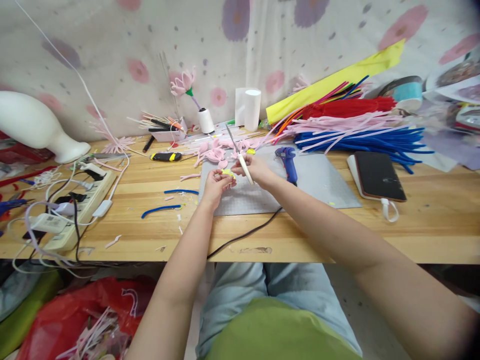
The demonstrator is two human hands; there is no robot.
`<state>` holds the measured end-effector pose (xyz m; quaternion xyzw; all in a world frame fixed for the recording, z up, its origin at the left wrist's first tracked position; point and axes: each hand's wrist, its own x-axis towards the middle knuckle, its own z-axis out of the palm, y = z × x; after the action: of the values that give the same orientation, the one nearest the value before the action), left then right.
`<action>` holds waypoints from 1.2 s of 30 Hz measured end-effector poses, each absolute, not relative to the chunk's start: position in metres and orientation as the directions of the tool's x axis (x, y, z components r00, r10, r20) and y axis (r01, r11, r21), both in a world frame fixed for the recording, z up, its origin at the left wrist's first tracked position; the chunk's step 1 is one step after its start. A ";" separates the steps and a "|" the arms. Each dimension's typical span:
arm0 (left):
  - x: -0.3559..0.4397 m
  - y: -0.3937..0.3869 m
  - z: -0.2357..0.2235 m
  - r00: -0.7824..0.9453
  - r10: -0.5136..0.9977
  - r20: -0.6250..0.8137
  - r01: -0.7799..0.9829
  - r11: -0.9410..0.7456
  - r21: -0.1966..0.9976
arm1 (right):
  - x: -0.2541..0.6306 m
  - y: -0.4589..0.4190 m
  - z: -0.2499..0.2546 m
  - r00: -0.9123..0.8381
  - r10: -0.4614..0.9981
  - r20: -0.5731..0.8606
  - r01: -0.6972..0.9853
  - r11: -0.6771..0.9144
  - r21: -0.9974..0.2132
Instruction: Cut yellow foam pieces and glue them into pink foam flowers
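Note:
Above the grey cutting mat (pixel 255 202), my left hand (pixel 216 189) pinches a small yellow piece (pixel 227 172) with thin pale strands below it. My right hand (pixel 255 169) is closed round a white-handled tool (pixel 245 169) with a slim metal blade pointing away from me; I cannot tell whether it is a pair of scissors or a knife. Its fingertips come close to the yellow piece, and whether they touch it is unclear. Pink fuzzy petal shapes (pixel 214 151) lie just beyond my hands. Another yellow bit (pixel 250 151) rests among them.
A blue glue gun (pixel 288 164) lies on the mat's right, its cord trailing forward. Blue (pixel 360 142) and red pipe cleaners (pixel 348 107) are heaped behind. A pink flower (pixel 183 84) stands in a white spool (pixel 205 121). Left are a box cutter (pixel 166 157) and a power strip (pixel 84 212).

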<state>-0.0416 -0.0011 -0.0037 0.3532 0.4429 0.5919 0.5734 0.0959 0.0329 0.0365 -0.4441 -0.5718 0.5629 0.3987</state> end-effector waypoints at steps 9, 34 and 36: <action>-0.038 -0.002 -0.001 -0.097 0.993 -0.073 -0.335 0.036 0.941 | 0.083 0.047 0.020 -0.284 0.959 -0.020 0.218 0.044 -0.975; -0.042 0.002 -0.012 -0.132 0.990 -0.041 -0.344 -0.007 0.939 | 0.088 0.037 0.024 -0.283 0.959 -0.001 0.056 0.016 -0.998; -0.042 0.003 -0.012 -0.125 0.991 -0.043 -0.343 -0.003 0.939 | 0.084 0.040 0.019 -0.260 0.966 0.009 0.085 0.032 -0.996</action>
<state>-0.0420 0.0027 -0.0122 0.3666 0.4420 0.6058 0.5507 0.0843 0.0397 0.0191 -0.4466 -0.5880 0.5332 0.4129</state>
